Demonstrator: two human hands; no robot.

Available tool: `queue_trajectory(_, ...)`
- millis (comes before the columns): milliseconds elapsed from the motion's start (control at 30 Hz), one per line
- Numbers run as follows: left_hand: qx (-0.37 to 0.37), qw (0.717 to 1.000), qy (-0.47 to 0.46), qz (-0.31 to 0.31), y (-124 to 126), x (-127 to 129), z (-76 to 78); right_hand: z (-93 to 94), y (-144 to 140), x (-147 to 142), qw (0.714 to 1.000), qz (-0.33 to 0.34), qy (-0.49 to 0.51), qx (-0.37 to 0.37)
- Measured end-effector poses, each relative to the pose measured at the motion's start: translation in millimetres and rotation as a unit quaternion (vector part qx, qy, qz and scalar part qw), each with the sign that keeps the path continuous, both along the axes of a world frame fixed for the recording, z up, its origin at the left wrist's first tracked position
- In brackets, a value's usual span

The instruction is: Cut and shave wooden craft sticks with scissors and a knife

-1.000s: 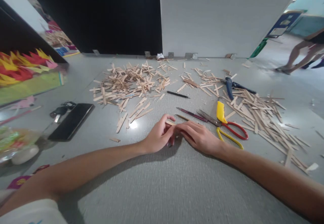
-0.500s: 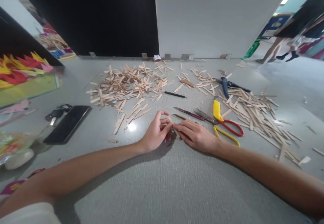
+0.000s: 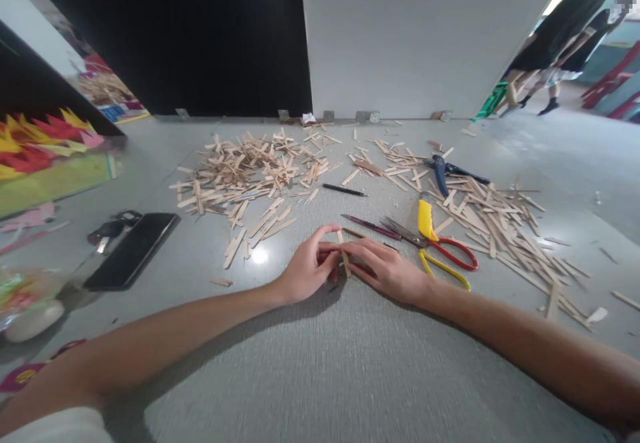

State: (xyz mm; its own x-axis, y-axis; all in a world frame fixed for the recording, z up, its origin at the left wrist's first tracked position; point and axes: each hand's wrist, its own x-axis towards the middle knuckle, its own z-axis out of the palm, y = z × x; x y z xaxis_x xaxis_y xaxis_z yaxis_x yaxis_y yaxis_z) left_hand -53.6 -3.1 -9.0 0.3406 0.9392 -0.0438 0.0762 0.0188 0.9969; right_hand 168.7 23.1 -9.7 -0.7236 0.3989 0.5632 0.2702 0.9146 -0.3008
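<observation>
Between my hands, near the middle of the view, is a short flat wooden stick [image 3: 345, 261], standing roughly lengthwise away from me. My left hand [image 3: 309, 263] pinches it from the left, forefinger at its far end. From the right, the fingertips of my right hand [image 3: 387, 269] close on the same stick. Just beyond my right hand lie a dark red pen-like tool [image 3: 373, 225], a thin pencil-like stick [image 3: 357, 233] and scissors [image 3: 453, 254] with red and yellow handles. A yellow-handled cutter [image 3: 426, 219] rests against the scissors.
A heap of wooden pieces [image 3: 250, 163] covers the back left; more sticks [image 3: 505, 223] and blue-handled pliers [image 3: 441, 175] lie right. A black pen [image 3: 345, 190] is centre back. Phone [image 3: 133, 251] and keys [image 3: 107, 229] sit left. Upright boards [image 3: 430, 36] stand behind; people [image 3: 555, 43] are beyond.
The wooden stick between my hands has turned more upright in view and shows more of its length. My left forefinger has straightened along its far end. The people at right have shifted left.
</observation>
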Motion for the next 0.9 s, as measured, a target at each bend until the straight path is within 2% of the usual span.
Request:
queue_trajectory(333, 0.051, 0.997, 0.055, -0.025, -4, -3, 0.6, -2.7, 0, 0, 0.999, 0.002, 0.005, 0.035)
queue_trajectory(600, 0.065, 0.995, 0.071, -0.038, -4, -3, -1.9, -4.5, -6, -2, 0.999, -0.019, 0.024, 0.029)
queue_trajectory(800, 0.141, 0.981, 0.104, -0.081, -4, 0, 5.4, -9.7, -12, -4, 0.996, -0.029, 0.052, 0.065)
queue_trajectory(900, 0.146, 0.979, 0.11, -0.085, -4, 1, 4.6, -10.0, -11, -4, 0.995, -0.051, 0.057, 0.065)
